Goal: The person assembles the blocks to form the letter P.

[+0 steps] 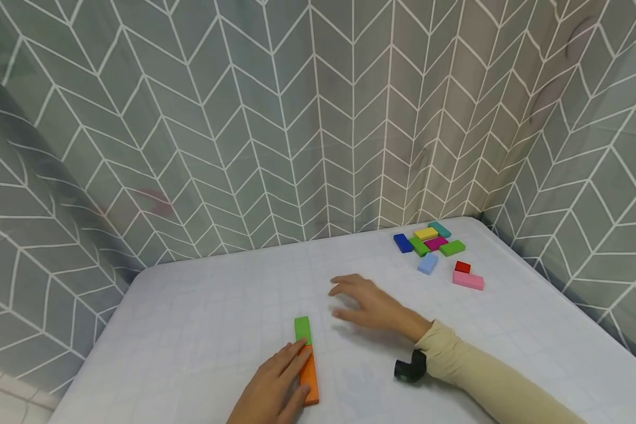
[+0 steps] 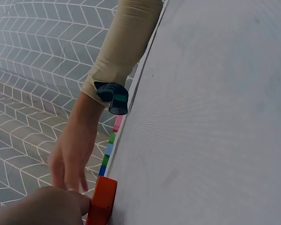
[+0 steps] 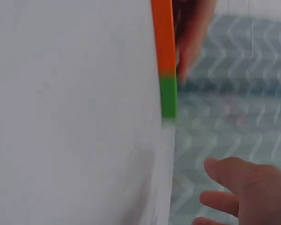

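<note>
Our right hand (image 1: 368,304) hovers at the end of a beige-sleeved forearm (image 1: 487,371), fingers (image 1: 344,288) bent and parted from the thumb (image 1: 350,317), while our left hand (image 1: 277,380) lies back upward, its fingers extended, thumb apart.

A person's left hand (image 1: 275,378) rests on an orange block (image 1: 310,380) that meets a green block (image 1: 302,331) end to end on a white table (image 1: 206,318), while the right hand (image 1: 370,303), fingers spread, hovers nearby beyond a tan sleeve (image 1: 477,371) and a black wrist device (image 1: 410,367). At the far right corner, a cluster of dark blue, green, yellow, teal, magenta and light blue blocks (image 1: 436,243) lies near a red block (image 1: 462,267) beside a pink block (image 1: 468,280), before a gray curtain (image 1: 275,118) with white zigzag lines.
</note>
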`<state>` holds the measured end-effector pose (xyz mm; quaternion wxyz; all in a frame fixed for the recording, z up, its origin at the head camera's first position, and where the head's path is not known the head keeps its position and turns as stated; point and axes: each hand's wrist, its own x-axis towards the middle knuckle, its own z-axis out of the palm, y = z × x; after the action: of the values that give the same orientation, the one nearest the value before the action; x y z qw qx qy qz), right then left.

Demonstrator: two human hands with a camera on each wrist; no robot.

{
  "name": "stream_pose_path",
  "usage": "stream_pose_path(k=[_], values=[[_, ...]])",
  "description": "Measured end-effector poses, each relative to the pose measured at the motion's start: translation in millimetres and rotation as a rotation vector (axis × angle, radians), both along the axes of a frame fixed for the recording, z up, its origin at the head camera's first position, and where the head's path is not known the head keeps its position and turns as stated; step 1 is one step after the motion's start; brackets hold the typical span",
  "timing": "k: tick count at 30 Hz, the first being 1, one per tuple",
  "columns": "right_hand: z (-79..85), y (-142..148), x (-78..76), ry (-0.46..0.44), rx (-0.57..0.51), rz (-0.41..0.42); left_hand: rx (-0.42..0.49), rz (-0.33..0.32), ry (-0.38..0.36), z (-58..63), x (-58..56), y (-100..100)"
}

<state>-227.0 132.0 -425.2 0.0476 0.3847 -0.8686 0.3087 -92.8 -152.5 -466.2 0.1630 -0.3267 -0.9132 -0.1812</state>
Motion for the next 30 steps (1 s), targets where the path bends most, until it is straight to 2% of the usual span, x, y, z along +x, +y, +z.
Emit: stream_pose_path(k=[4, 7, 9, 12, 17, 23, 26, 30], values=[[3.6, 67, -35.4, 0.108, 0.035, -0.239, -0.009, 0.004, 0.031, -2.2, 0.7, 0], [7.6, 117, -57.0, 0.145, 0.133, -0.453, -0.017, 0.012, 0.033, -2.9, 1.6, 0], [10.3, 145, -67.4, 0.134, 0.218, -0.578, -0.017, 0.018, 0.026, -2.9, 2.0, 0], [11.3, 177, -76.6, 0.061, 0.309, -0.702, -0.01, 0.02, 0.018, -3.6, 1.9, 1], [4.8, 206, -82.2, -0.074, 0.35, -0.765, -0.006, 0.002, 0.052, -6.8, 1.1, 1], [2.4, 214, -83.6, -0.14, 0.31, -0.771, -0.002, -0.008, 0.083, -7.9, 0.2, 0], [7.5, 212, -83.2, -0.138, 0.27, -0.775, -0.01, -0.007, 0.063, -6.4, 0.3, -1], [21.0, 198, -80.6, -0.073, 0.175, -0.777, -0.026, 0.001, 0.031, -2.8, 0.5, -2]])
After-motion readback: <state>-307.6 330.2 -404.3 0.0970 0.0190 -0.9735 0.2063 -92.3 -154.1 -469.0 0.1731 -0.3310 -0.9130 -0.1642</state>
